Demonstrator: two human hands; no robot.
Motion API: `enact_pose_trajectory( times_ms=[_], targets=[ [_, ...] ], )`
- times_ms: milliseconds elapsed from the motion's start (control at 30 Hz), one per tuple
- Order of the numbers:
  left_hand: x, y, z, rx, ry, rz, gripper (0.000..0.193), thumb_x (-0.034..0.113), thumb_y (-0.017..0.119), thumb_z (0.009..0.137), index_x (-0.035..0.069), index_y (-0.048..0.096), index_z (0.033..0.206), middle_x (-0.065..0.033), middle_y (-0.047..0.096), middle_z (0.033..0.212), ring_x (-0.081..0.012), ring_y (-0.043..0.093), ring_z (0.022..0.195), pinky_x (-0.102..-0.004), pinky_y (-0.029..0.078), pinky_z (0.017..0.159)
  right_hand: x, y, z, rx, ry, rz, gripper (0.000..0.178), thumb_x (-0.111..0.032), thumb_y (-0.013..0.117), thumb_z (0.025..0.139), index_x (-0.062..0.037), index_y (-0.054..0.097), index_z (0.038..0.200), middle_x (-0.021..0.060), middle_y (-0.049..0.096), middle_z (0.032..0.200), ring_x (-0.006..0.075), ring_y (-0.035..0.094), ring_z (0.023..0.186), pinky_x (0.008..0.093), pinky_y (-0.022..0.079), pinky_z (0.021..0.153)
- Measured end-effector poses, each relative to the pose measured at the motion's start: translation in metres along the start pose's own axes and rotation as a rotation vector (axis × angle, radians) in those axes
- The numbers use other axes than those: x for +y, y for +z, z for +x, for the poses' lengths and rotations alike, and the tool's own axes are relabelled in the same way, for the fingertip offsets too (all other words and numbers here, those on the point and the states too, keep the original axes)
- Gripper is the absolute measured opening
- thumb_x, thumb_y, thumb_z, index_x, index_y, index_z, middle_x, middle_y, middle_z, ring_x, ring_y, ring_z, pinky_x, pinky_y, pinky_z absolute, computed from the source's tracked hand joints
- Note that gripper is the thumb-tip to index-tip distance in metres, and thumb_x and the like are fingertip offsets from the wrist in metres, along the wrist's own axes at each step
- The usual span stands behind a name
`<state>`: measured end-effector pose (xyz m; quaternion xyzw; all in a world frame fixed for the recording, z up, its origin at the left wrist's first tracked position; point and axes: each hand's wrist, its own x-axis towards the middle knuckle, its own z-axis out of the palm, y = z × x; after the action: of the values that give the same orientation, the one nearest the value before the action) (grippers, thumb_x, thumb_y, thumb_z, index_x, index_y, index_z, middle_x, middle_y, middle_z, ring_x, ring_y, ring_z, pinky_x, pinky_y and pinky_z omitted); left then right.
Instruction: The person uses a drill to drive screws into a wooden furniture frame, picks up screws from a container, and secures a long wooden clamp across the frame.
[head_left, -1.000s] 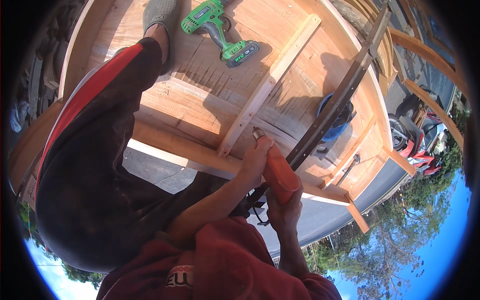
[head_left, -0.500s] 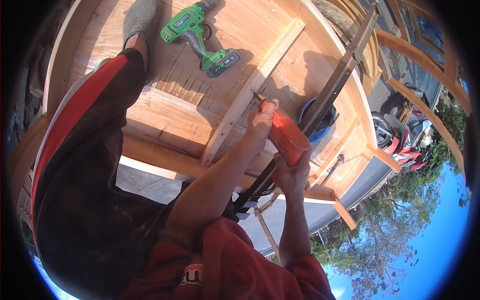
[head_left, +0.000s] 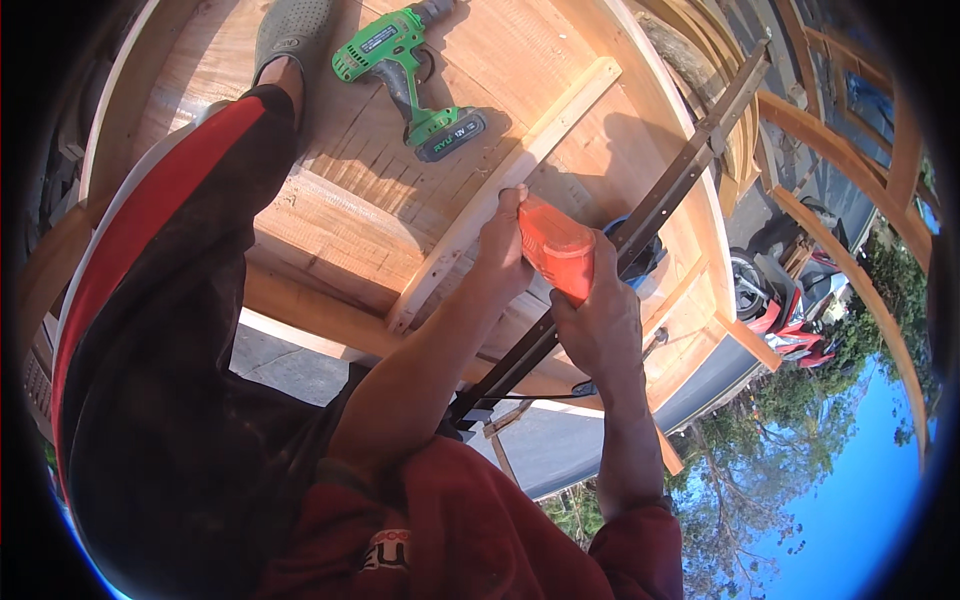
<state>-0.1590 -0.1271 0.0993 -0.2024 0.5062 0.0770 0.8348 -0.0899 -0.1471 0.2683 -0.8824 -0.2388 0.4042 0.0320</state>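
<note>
My right hand (head_left: 603, 322) grips the rear of an orange-red tool (head_left: 556, 247) held over a pale wooden slat (head_left: 515, 172). My left hand (head_left: 503, 247) is closed around the tool's front end, with its fingertips at the slat's edge. The slat lies diagonally on a wooden plank deck (head_left: 340, 220). Just right of my hands, a long dark metal bar (head_left: 672, 190) runs diagonally and passes under them. The tool's tip is hidden by my left hand.
A green cordless drill (head_left: 405, 68) lies on the deck at the top. My leg in dark trousers with a red stripe (head_left: 160, 260) and a grey shoe (head_left: 291, 30) rest on the left. Curved wooden frames (head_left: 820, 215), red motorbikes (head_left: 780, 315) and pavement lie to the right, below.
Both hands and the orange-red tool have moved up along the slat, closer to the green drill. The grip of each hand looks the same.
</note>
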Motion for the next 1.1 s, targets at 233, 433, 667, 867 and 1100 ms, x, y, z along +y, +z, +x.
enact_pose_trajectory(
  times_ms=[233,433,667,867,1100],
  targets=[
    [-0.018,0.032,0.016,0.196,0.111,0.354,0.036,0.04,0.056,0.098,0.005,0.062,0.103,-0.0078,0.067,0.096,-0.0209,0.065,0.086,-0.0363,0.054,0.077,0.05,-0.011,0.021,-0.034,0.205,0.281,0.056,-0.006,0.073,0.078,-0.0048,0.048,0.128,0.0196,0.07,0.086,0.0403,0.07,0.074,0.0449,0.055,0.068],
    [-0.015,-0.02,0.01,0.094,0.084,0.449,0.033,0.041,0.058,0.096,0.008,0.062,0.099,-0.0058,0.065,0.089,-0.0204,0.065,0.083,-0.0355,0.055,0.074,0.04,0.044,-0.028,0.194,0.152,0.272,0.065,-0.007,0.071,0.079,-0.0069,0.043,0.138,0.021,0.069,0.104,0.0413,0.071,0.088,0.0472,0.055,0.08],
    [0.01,-0.016,0.014,-0.167,-0.012,-0.137,0.026,0.038,0.056,0.098,0.012,0.06,0.099,-0.0044,0.063,0.085,-0.0208,0.065,0.084,-0.036,0.055,0.075,-0.017,0.003,0.016,-0.093,0.044,-0.096,0.065,-0.004,0.069,0.078,-0.004,0.042,0.137,0.029,0.069,0.1,0.0487,0.066,0.094,0.0533,0.052,0.083],
    [-0.015,0.035,0.025,0.284,0.05,0.384,0.035,0.04,0.059,0.095,0.006,0.065,0.101,-0.0073,0.066,0.092,-0.021,0.065,0.079,-0.0362,0.054,0.074,0.058,-0.012,0.039,0.024,-0.104,0.125,0.058,-0.005,0.073,0.077,-0.0025,0.044,0.127,0.0215,0.069,0.087,0.038,0.07,0.072,0.0458,0.055,0.065],
    [-0.007,-0.002,-0.008,0.246,0.09,1.016,0.045,0.042,0.064,0.091,-0.001,0.067,0.1,-0.0113,0.07,0.099,-0.0188,0.067,0.086,-0.033,0.052,0.073,0.058,0.07,-0.043,0.169,0.321,0.62,0.062,-0.004,0.072,0.079,-0.0056,0.042,0.134,0.0163,0.066,0.095,0.0247,0.069,0.072,0.0373,0.057,0.064]
  ],
)
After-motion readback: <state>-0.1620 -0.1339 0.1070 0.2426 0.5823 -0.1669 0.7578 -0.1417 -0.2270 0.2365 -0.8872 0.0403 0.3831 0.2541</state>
